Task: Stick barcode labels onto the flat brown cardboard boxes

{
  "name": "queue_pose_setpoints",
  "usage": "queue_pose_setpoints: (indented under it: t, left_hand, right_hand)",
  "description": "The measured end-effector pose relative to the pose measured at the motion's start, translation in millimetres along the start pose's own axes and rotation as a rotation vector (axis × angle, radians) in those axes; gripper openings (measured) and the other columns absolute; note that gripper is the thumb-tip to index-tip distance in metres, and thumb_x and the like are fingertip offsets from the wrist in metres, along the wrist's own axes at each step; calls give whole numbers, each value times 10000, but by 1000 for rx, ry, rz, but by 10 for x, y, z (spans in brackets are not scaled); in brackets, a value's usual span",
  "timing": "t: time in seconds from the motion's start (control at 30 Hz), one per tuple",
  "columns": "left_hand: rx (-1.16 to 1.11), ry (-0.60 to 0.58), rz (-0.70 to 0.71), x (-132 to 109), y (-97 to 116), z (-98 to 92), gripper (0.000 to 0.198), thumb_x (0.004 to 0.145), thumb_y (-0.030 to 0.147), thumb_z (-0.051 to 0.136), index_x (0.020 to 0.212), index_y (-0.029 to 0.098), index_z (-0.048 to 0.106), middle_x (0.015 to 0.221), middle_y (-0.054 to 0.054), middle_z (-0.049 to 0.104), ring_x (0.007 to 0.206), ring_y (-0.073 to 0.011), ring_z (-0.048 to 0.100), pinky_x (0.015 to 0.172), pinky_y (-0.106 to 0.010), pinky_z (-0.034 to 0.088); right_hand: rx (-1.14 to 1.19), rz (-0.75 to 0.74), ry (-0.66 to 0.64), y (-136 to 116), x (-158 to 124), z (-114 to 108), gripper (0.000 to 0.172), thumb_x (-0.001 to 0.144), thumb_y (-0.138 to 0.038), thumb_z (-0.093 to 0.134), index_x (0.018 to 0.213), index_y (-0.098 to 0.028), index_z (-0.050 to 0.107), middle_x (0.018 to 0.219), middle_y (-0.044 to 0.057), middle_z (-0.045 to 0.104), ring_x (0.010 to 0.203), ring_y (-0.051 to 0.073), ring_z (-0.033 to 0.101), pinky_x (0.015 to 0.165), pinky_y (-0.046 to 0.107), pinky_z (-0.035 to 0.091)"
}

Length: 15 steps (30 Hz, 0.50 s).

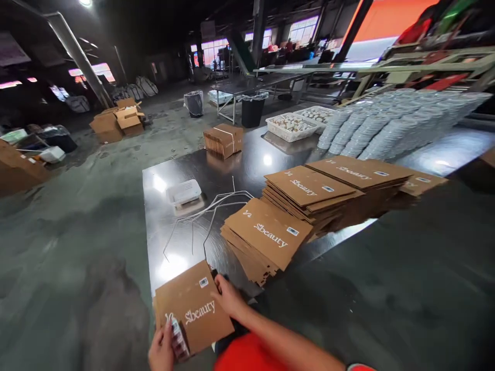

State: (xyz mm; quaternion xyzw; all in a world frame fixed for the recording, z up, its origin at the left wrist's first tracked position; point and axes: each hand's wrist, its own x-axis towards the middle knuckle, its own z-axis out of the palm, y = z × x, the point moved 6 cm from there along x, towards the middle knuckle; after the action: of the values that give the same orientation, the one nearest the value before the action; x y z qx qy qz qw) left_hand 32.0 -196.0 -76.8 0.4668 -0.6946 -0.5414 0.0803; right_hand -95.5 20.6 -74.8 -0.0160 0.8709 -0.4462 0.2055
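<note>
Gripping flat cardboard (196,298) and a shiny strip (179,340), hands (228,298) (160,348) are closed; a basket (283,134) holds small pieces (292,123).

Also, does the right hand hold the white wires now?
No, the right hand grips the edge of the cardboard, while the wires lie apart from it on the table.

A person's bare left hand (161,349) curls at the bottom of the view, digits bent and pointing upward, the forearm cut off by the frame. The right hand (229,298) sits higher, closed in a grip with digits toward the left, its bare forearm (288,340) slanting in from lower right.
</note>
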Motion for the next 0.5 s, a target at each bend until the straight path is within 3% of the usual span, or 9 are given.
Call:
queue_pose_setpoints:
  t: [0.1, 0.17, 0.23, 0.3, 0.4, 0.5]
  left_hand:
    - [-83, 19, -67, -19, 194, -203, 419, 591, 564, 645, 830, 223, 697, 701, -31, 703, 650, -272, 677, 543, -350, 554]
    - [-43, 23, 102, -67, 500, -287, 457, 647, 559, 628, 956, 231, 702, 926, -34, 723, 870, -277, 675, 673, -337, 565]
    - [24, -15, 310, -165, 804, -265, 407, 687, 543, 614, 932, 233, 714, 1101, -32, 686, 1057, -282, 613, 861, -341, 522]
    - [61, -71, 429, -274, 976, -158, 371, 697, 557, 601, 806, 223, 724, 1123, -45, 676, 1089, -287, 593, 951, -354, 469]
    - [54, -210, 439, -402, 977, 110, 421, 678, 609, 597, 693, 205, 715, 1055, -80, 694, 1030, -295, 613, 931, -369, 475]
    - [-15, -300, 389, -528, 881, 340, 439, 691, 615, 600, 769, 203, 730, 1003, -86, 704, 1000, -289, 617, 899, -371, 484]
  right_hand:
    - [212, -73, -12, -258, -142, -363, 190, 691, -214, 565, 868, -218, 494, 712, -19, 608, 638, 145, 581, 565, 232, 394]
    - [386, -126, 79, -363, -276, -787, 268, 735, -262, 558, 989, -228, 480, 733, -17, 620, 616, 138, 580, 561, 230, 408]
    - [544, -145, 271, -319, -412, -1322, 368, 767, -335, 550, 1097, -231, 422, 770, 4, 629, 659, 156, 607, 589, 251, 445]
    - [609, -104, 524, -103, -526, -1857, 484, 756, -427, 572, 1141, -218, 367, 769, 18, 625, 649, 170, 607, 584, 272, 458]
    - [425, 87, 840, 347, -601, -2425, 537, 729, -465, 574, 1132, -171, 377, 641, -10, 568, 544, 175, 546, 523, 276, 405]
    - [3, 304, 923, 581, -556, -2637, 451, 740, -380, 577, 1098, -138, 447, 602, -5, 539, 610, 208, 555, 565, 286, 369]
